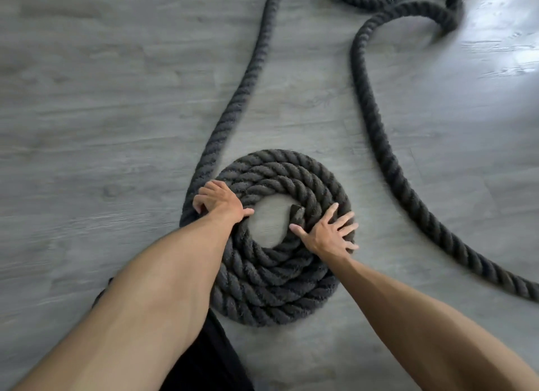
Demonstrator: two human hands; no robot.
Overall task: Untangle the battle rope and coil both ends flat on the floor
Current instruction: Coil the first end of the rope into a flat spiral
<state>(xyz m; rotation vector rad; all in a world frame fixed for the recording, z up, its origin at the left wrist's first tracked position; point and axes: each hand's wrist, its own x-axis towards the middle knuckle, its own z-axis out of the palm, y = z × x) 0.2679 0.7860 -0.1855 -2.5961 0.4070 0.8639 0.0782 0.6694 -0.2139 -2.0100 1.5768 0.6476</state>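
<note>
A thick dark grey battle rope lies on the floor, one end wound into a flat coil (pixel 280 274) of about three turns with a bare middle. The rope's capped tip (pixel 297 209) sits at the inner edge of that hole. My left hand (pixel 218 201) lies over the coil's left side, fingers curled down over the outer turn. My right hand (pixel 329 233) presses flat on the right side with fingers spread. A free length (pixel 242 90) runs from the coil's left side to the far edge. Another length (pixel 379 133) snakes along the right into tangled loops (pixel 408 5).
Grey wood-look floor (pixel 102 98) stretches all round, with a bright glare patch (pixel 501 49) at the far right. Dark clothing of my own body (pixel 204 361) shows at the bottom edge between my forearms.
</note>
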